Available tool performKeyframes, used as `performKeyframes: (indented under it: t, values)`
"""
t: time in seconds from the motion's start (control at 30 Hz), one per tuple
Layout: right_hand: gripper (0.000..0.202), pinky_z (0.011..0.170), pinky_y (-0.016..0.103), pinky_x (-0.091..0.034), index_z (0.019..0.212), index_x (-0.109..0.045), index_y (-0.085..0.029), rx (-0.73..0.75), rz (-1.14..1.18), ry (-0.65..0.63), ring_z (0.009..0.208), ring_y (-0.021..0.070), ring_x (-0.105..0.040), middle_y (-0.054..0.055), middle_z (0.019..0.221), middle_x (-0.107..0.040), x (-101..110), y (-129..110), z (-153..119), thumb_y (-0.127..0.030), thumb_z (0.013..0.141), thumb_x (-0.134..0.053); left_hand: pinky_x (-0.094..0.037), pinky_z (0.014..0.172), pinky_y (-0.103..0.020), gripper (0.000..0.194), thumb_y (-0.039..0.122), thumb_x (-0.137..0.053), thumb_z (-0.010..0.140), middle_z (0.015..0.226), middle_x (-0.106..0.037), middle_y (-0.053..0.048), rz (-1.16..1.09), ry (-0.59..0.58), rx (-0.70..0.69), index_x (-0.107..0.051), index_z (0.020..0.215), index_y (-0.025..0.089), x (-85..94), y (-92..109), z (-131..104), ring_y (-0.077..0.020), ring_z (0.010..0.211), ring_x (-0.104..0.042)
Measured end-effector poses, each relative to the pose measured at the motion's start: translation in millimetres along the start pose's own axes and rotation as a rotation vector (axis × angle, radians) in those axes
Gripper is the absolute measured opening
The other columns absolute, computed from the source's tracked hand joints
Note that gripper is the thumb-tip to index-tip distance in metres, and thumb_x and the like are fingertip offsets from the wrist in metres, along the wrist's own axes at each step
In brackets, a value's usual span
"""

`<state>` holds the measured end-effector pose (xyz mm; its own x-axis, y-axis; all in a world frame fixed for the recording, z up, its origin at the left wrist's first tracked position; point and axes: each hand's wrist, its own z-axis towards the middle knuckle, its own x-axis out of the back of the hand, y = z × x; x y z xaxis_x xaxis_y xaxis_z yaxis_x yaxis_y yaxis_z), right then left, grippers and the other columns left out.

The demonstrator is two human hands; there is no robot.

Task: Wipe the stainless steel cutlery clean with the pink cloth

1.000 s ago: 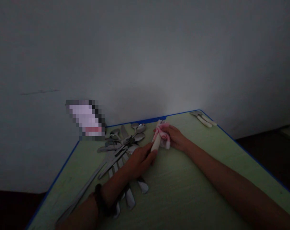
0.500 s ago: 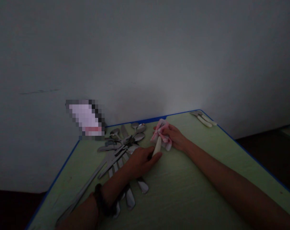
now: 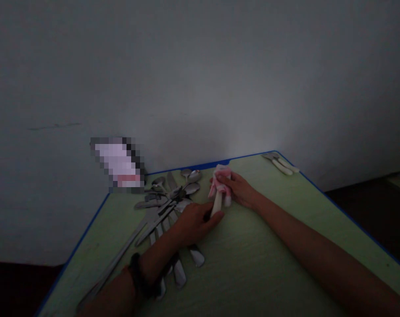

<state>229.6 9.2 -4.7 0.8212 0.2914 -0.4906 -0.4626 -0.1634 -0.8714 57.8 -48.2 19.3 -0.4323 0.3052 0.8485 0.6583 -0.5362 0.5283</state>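
Observation:
My left hand (image 3: 200, 222) is closed around the white handle of a piece of cutlery (image 3: 217, 203), held above the table. A pink and white cloth (image 3: 222, 176) wraps the far end of that piece, so its kind is hidden. My right hand (image 3: 237, 187) pinches the cloth around it, thumb on top. Beside and beneath my left forearm lies a heap of metal cutlery (image 3: 173, 196), with spoons, knives and other pieces crossing one another.
Two white-handled pieces of cutlery (image 3: 280, 165) lie at the far right corner of the green table (image 3: 252, 259). A pixelated upright object (image 3: 119, 163) stands at the back left. A grey wall (image 3: 200, 79) rises behind the blue table edge.
My right hand's fingers have folded the cloth more tightly around the end of the white-handled piece. My left hand stays nearly in place; the heap is unchanged.

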Motion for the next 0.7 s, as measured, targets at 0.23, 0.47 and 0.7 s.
performKeyframes:
  t: [0.23, 0.47, 0.7]
  values:
    - [0.027, 0.066, 0.028, -0.051, 0.089, -0.061, -0.016, -0.029, 0.015, -0.008, 0.067, 0.014, -0.061, 0.003, 0.078, -0.066, -0.2, -0.9, -0.4, -0.033, 0.069, -0.069, -0.032, 0.05, -0.021, 0.04, 0.048, -0.035, 0.088, 0.059, -0.054, 0.002, 0.018, -0.006, -0.004, -0.056, 0.074, 0.017, 1.8, 1.4, -0.1, -0.0112, 0.053, -0.049]
    - [0.023, 0.068, 0.029, -0.051, 0.088, -0.061, -0.016, -0.061, 0.052, 0.027, 0.07, 0.0149, -0.062, 0.004, 0.079, -0.067, -1.6, -2.7, -0.7, -0.026, 0.069, -0.068, -0.032, 0.051, -0.022, 0.041, 0.048, -0.033, 0.089, 0.062, -0.057, 0.001, 0.045, -0.003, -0.008, -0.058, 0.077, 0.017, -0.7, -1.5, -0.1, -0.0116, 0.053, -0.05]
    - [0.024, 0.066, 0.029, -0.051, 0.087, -0.061, -0.016, -0.053, 0.06, 0.007, 0.067, 0.015, -0.062, 0.004, 0.078, -0.067, -1.9, -1.2, 0.0, -0.037, 0.075, -0.063, -0.034, 0.052, -0.022, 0.04, 0.047, -0.034, 0.089, 0.062, -0.058, 0.0, 0.033, -0.017, -0.001, -0.057, 0.077, 0.017, 1.9, 1.0, 0.7, -0.0124, 0.054, -0.052]
